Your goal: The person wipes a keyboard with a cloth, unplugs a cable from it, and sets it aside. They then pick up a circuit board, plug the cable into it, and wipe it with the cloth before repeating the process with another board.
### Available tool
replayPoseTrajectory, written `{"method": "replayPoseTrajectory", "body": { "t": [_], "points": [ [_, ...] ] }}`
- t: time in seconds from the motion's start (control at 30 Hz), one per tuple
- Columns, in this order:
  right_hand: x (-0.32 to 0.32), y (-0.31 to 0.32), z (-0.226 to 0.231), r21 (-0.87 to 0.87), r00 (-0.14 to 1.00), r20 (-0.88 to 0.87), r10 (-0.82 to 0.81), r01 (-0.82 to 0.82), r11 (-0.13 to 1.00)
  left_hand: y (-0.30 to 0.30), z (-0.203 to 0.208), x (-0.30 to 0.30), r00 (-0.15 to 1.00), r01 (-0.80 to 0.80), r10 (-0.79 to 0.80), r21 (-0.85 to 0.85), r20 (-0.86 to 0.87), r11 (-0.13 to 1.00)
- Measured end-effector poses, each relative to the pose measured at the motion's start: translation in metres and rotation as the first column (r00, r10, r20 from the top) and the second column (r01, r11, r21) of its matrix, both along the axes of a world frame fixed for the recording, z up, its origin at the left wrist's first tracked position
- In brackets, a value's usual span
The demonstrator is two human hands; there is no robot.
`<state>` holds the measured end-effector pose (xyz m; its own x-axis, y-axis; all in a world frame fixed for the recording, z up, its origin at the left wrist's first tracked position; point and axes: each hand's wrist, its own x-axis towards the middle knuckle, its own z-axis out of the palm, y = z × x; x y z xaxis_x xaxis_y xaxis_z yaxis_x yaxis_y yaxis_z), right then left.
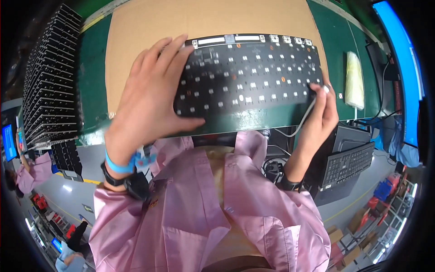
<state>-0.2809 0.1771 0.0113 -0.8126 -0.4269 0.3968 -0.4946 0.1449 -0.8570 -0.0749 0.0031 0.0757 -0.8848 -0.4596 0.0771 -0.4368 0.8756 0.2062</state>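
Observation:
A black keyboard circuit board (247, 77) with rows of small white parts is tilted up above the near edge of the bench. My left hand (154, 86) spans its left end, fingers at the far corner and thumb by the near corner, gripping it. My right hand (321, 109) is closed at the board's near right corner. Between its fingers is a thin pale cable (306, 113), its small light-coloured end showing at the fingertips. The cable hangs down past the bench edge. The tips of some right fingers are behind the board.
A tan sheet (217, 18) covers the middle of the green bench (95, 68). At the left stands a tall stack of black boards (52, 77). On the right are a pale wrapped roll (353, 79), a blue-lit monitor (398, 72) and, lower, a black keyboard (348, 165).

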Motion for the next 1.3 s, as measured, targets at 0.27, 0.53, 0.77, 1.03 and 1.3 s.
{"method": "replayPoseTrajectory", "body": {
  "t": [0.27,0.53,0.77,1.03,1.3],
  "points": [
    [-0.003,-0.002,0.01,-0.026,0.999,0.032,0.042,-0.041,0.999,-0.01,-0.002,0.001,0.997,-0.016,0.025,0.116,-0.078,0.993],
    [-0.013,-0.016,0.001,0.066,0.998,0.005,0.066,-0.066,0.996,-0.024,-0.018,0.0,0.991,0.004,0.014,0.133,-0.132,0.991],
    [-0.009,-0.013,0.002,0.065,0.998,0.034,0.059,-0.061,0.996,-0.028,-0.016,0.0,0.994,-0.029,0.044,0.148,-0.099,0.989],
    [-0.01,-0.014,0.002,0.059,0.999,0.029,0.043,-0.044,0.997,-0.025,-0.017,-0.002,0.992,-0.035,0.05,0.125,-0.116,0.992],
    [-0.014,-0.01,-0.005,0.021,0.997,0.029,0.07,-0.07,0.997,-0.023,-0.018,-0.003,0.989,-0.036,0.056,0.147,-0.135,0.988]
  ]
}}
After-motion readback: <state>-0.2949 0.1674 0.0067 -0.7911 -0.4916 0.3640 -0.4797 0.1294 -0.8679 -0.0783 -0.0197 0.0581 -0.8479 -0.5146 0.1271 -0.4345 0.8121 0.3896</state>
